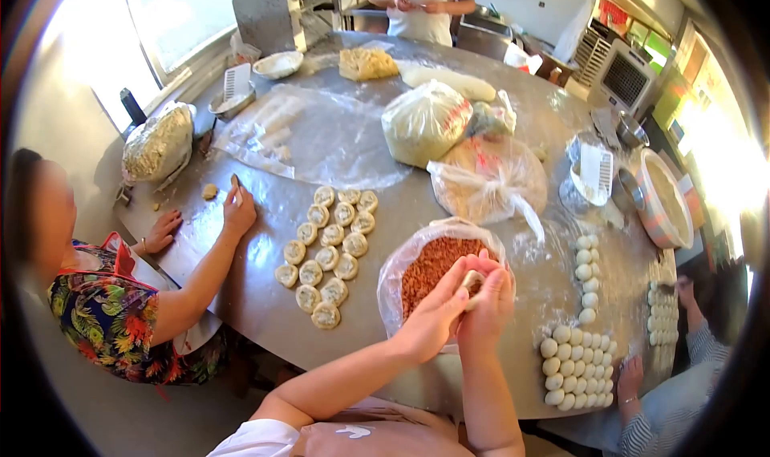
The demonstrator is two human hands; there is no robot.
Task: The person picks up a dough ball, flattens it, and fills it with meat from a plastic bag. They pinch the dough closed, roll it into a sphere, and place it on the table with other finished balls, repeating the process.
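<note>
Reddish-brown crumbly filling [425,277] lies in a plastic-lined container [391,297] on the metal bench [265,297], close in front of the person. Just above it, the left hand [433,317] and right hand [488,301] are cupped together, fingers curled around a small pale dough piece [476,299] that is open at the top, with dark filling showing inside. The work in hand looks like shaping dough around a portion of filling; with the mouth open, any further move on it calls for light, even fingertip pressure that gathers the edge without squeezing out what is inside. Beyond the container sits a knotted clear bag [501,184] with something beige-pink in it, and touching it a fuller bag [425,124] of pale, greenish-cream contents. At the far left, a shallow bowl [278,65] holds whitish stuff, probably flour. On the right, a wide tub [684,228] has a pale mass inside, and a plastic-wrapped container [573,194] near it bears a white toothed scraper [596,170]; what lies beneath the scraper is hard to tell.
</note>
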